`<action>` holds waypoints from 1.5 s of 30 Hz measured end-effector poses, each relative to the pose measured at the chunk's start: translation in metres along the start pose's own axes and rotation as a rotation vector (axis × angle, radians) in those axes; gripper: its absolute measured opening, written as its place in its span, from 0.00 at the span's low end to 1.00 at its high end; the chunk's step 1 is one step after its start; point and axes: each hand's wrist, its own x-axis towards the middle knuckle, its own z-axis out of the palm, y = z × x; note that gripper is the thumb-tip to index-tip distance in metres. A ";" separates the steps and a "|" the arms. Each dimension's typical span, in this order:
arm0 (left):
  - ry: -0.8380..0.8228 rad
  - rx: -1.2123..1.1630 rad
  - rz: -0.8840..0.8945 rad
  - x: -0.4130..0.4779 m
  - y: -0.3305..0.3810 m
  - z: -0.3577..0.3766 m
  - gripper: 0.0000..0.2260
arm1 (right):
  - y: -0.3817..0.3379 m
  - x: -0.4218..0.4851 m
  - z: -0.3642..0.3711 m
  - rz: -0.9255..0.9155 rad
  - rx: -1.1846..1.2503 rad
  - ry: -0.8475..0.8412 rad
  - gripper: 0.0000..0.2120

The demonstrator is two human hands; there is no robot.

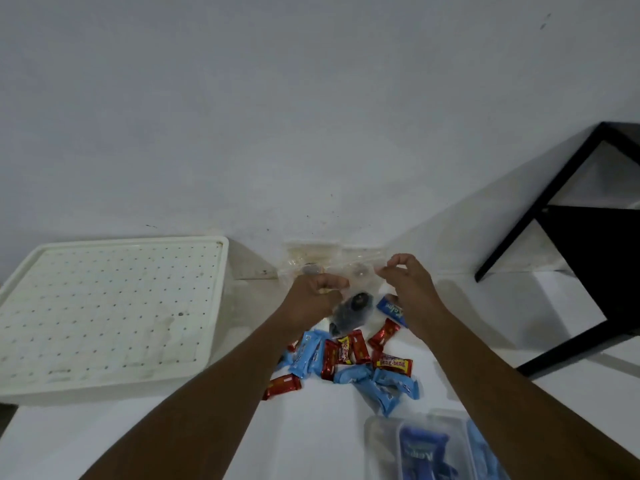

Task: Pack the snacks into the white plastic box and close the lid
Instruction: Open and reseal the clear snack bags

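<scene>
Here, in the head view, both hands work at the far edge of the white table (104, 427). The left hand (313, 299) has its grip closed on a clear wrapped snack with dark contents (351, 311); the right hand (408, 289) pinches what looks like clear plastic packaging (322, 258) against the wall, though that material is too faint to tell exactly.

Loose snacks (349, 362) in red and light blue wrappers lie scattered between the forearms. The white plastic box (384, 441), already holding blue packets (424, 452), sits at the lower edge near the right forearm, well apart from the hands.

To do this step well, the person should probably carry the held snack back toward the box and lay it flat beside the blue packets, leaving room for the lid.

The box is cut off by the frame, its lid cannot be identified, and a perforated white tray (110, 306) lies to the left.
</scene>
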 end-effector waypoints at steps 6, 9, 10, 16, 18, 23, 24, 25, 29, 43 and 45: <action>-0.003 0.030 -0.035 0.066 0.004 0.004 0.11 | 0.017 0.066 -0.008 0.059 -0.115 -0.157 0.05; 0.014 0.062 -0.071 0.093 -0.004 0.009 0.11 | 0.025 0.098 -0.012 0.082 -0.166 -0.103 0.07; 0.015 0.076 -0.082 0.101 -0.008 0.011 0.11 | 0.029 0.106 -0.012 0.087 -0.182 -0.096 0.07; 0.030 0.181 -0.111 0.117 -0.024 0.021 0.15 | 0.050 0.121 -0.010 0.139 -0.221 -0.083 0.10; 0.047 0.208 -0.106 0.113 -0.024 0.020 0.16 | 0.051 0.118 -0.010 0.141 -0.260 -0.077 0.13; 0.069 0.175 -0.111 0.090 -0.017 0.008 0.13 | 0.040 0.103 -0.011 0.153 -0.321 -0.018 0.15; 0.056 0.176 -0.103 0.083 -0.014 0.004 0.13 | 0.033 0.097 -0.010 0.148 -0.327 -0.003 0.14; 0.035 0.186 -0.098 0.075 -0.010 -0.001 0.14 | 0.026 0.090 -0.009 0.141 -0.331 0.004 0.12; -0.038 0.203 -0.105 0.031 0.014 -0.020 0.13 | -0.007 0.049 0.002 0.110 -0.318 -0.050 0.08; 0.158 0.288 -0.063 -0.149 0.058 -0.121 0.14 | -0.054 -0.117 0.111 -0.148 -0.468 -0.391 0.09; 0.220 0.255 -0.077 -0.177 0.052 -0.135 0.14 | -0.051 -0.135 0.125 -0.162 -0.482 -0.440 0.08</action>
